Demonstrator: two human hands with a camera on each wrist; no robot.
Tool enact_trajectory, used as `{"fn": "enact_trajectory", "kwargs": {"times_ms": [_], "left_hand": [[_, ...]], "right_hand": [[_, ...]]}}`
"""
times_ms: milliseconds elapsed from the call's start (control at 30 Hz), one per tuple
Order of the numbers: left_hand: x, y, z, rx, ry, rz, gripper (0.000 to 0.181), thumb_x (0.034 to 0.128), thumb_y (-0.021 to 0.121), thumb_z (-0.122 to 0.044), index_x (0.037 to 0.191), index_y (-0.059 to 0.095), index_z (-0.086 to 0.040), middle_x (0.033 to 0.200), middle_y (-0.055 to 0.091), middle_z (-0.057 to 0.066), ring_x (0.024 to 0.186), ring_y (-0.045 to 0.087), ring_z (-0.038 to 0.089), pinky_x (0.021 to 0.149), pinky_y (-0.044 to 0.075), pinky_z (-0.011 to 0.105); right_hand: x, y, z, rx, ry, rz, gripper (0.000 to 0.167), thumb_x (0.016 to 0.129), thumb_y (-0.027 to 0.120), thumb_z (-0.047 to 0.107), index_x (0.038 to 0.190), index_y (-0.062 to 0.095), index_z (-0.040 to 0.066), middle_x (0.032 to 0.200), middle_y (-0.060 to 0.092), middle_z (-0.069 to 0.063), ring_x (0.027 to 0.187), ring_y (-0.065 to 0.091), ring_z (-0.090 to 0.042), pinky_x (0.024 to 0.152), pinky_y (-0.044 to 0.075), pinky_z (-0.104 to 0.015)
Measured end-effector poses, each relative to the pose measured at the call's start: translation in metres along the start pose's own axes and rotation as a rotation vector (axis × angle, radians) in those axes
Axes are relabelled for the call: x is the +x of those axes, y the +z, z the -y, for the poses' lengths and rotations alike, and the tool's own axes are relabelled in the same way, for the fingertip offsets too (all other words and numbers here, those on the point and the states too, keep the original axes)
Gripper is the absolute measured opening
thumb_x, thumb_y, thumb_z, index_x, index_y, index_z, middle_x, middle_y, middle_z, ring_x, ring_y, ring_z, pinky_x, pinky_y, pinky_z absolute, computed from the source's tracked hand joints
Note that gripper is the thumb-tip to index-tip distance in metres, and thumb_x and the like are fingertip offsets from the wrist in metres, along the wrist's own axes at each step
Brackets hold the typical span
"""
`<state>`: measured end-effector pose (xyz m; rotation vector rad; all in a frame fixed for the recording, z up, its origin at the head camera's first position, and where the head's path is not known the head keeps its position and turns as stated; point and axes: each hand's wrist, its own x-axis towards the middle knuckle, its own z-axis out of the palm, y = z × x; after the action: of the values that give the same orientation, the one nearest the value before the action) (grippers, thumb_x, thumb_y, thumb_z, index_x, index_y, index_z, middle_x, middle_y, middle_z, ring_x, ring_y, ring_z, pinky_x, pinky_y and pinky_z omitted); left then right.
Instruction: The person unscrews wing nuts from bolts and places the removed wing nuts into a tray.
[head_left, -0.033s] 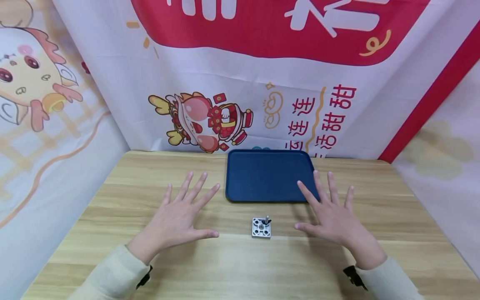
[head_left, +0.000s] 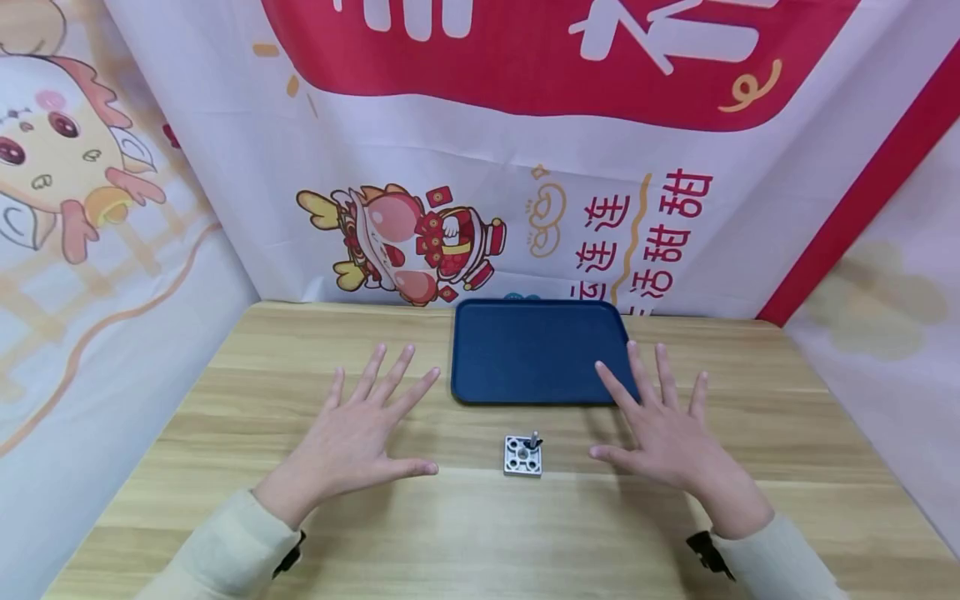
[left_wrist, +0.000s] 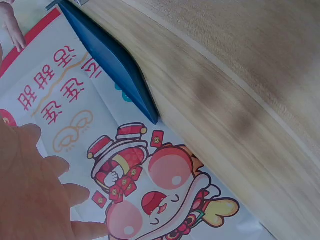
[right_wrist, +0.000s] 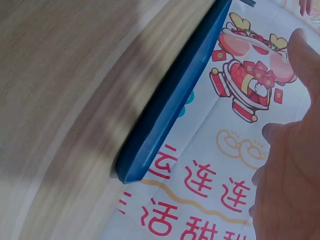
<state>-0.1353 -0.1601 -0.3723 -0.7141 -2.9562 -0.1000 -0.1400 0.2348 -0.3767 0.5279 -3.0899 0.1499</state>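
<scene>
Tray [head_left: 536, 350] and, just in front, small metal block [head_left: 522, 457] stay unmoved; left hand [head_left: 348, 443], left of the tray, and right hand [head_left: 670, 437], by its near right corner, remain wide-splayed, holding nothing.

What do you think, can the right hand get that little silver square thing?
Probably yes: the right hand is spread open and holds nothing, and only tabletop shows between it and the silver square. The blue tray lies farther back, not in the way.
</scene>
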Motion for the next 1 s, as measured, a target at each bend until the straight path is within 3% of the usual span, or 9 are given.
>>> {"fn": "enact_trajectory", "kwargs": {"times_ms": [300, 500, 733, 1000], "left_hand": [[0.004, -0.001, -0.005, -0.053, 0.042, -0.007, 0.103, 0.0773, 0.042, -0.090, 0.158, 0.002, -0.041, 0.168, -0.003, -0.002, 0.155, 0.002, 0.036, 0.111, 0.018, 0.075], [0.011, -0.001, -0.012, -0.082, 0.088, -0.015, 0.098, 0.0831, 0.045, -0.083, 0.159, 0.006, -0.036, 0.168, 0.003, -0.001, 0.155, 0.005, 0.036, 0.110, 0.024, 0.073], [0.023, 0.004, -0.025, -0.141, 0.154, 0.017, 0.092, 0.0878, 0.052, -0.073, 0.160, 0.015, -0.029, 0.168, 0.010, 0.001, 0.155, 0.007, 0.035, 0.111, 0.029, 0.068], [0.038, 0.013, -0.046, -0.198, 0.233, 0.100, 0.087, 0.0906, 0.062, -0.059, 0.159, 0.020, -0.027, 0.167, 0.017, 0.002, 0.154, 0.013, 0.036, 0.109, 0.034, 0.066]], "right_hand": [[0.000, 0.001, -0.003, 0.081, -0.020, 0.011, 0.098, 0.086, 0.055, 0.073, 0.160, 0.004, 0.034, 0.166, -0.020, -0.007, 0.147, -0.032, -0.038, 0.100, -0.013, -0.083], [0.002, 0.003, -0.003, 0.183, -0.029, 0.055, 0.097, 0.087, 0.059, 0.068, 0.161, 0.007, 0.031, 0.168, -0.010, -0.009, 0.151, -0.015, -0.047, 0.103, -0.003, -0.084], [0.005, 0.012, 0.000, 0.240, -0.036, 0.096, 0.096, 0.088, 0.063, 0.062, 0.160, 0.018, 0.016, 0.168, 0.005, -0.014, 0.151, 0.001, -0.050, 0.107, 0.006, -0.080], [0.010, 0.019, 0.012, 0.279, -0.092, 0.090, 0.087, 0.087, 0.071, 0.050, 0.155, 0.032, 0.012, 0.159, 0.032, -0.020, 0.143, 0.026, -0.051, 0.103, 0.025, -0.079]]}}
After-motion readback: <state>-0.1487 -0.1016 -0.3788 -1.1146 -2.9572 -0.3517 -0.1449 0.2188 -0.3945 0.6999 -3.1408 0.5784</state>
